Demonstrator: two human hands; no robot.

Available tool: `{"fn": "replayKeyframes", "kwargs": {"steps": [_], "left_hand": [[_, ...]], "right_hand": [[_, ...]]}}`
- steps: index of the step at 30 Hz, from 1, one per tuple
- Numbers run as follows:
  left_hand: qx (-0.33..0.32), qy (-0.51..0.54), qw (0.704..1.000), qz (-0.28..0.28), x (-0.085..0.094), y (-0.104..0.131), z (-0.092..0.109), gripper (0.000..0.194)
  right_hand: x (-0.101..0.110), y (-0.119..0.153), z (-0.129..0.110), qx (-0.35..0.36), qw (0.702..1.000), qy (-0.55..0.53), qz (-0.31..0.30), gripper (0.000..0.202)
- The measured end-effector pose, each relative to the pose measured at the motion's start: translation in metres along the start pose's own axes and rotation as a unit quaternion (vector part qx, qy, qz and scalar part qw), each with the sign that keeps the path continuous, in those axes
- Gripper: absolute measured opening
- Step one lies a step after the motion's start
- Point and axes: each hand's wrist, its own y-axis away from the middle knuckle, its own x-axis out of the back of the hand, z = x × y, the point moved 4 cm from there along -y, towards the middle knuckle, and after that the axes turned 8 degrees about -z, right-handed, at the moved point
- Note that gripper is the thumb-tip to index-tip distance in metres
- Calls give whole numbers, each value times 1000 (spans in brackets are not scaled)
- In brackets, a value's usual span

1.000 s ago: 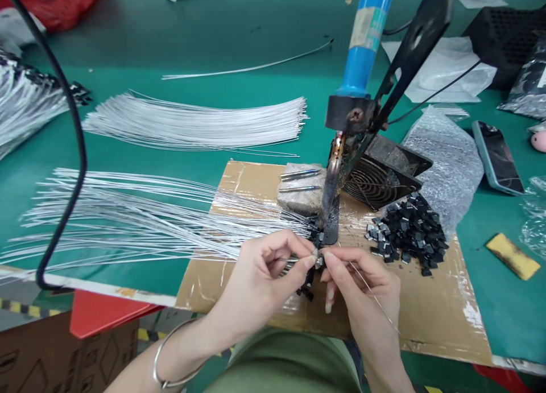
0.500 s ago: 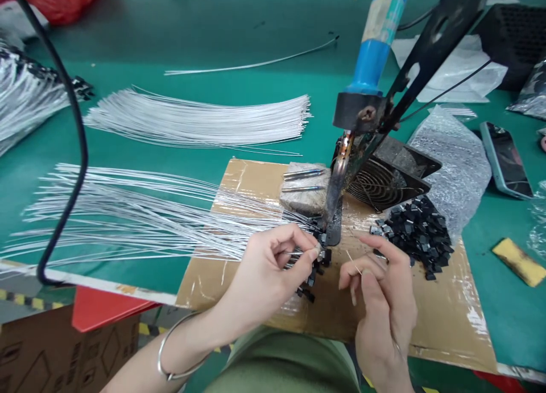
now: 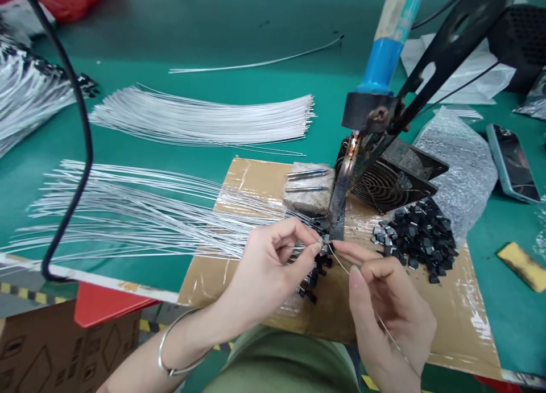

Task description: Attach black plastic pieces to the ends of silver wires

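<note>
My left hand (image 3: 277, 256) is closed in a pinch on the end of a white wire, right below the tip of a soldering iron (image 3: 381, 63); its fingertips hide most of the joint. My right hand (image 3: 390, 302) holds a thin strand of solder wire (image 3: 390, 336) between thumb and fingers. The solder's front end reaches the iron tip beside my left fingertips. Under and beside the left hand lie white wires (image 3: 170, 211) with small black connectors (image 3: 313, 273) on their right ends. A pile of loose black connectors (image 3: 420, 236) sits to the right.
A cardboard sheet (image 3: 452, 325) covers the work spot. Behind stand a small fan (image 3: 379, 182) and a grey block (image 3: 307, 197) with metal tips. A wire bundle (image 3: 205, 117), a phone (image 3: 514, 162), a yellow sponge (image 3: 522, 266) and a black cable (image 3: 81, 131) are around.
My right hand has moved up and left, bringing the solder wire to the iron tip. My left hand keeps its pinch at nearly the same spot. The view has shifted slightly.
</note>
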Motion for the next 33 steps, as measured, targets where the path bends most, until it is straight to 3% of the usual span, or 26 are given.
{"fn": "replayKeyframes", "kwargs": {"steps": [10,33], "left_hand": [[-9,5,1000,19,0,-4,0,13],[-16,18,999,37,2,-15,8,9]], "right_hand": [[3,-11,8,10,998,-53,-34,18],[2,-23,3,8,997,-75,-16,21]]}}
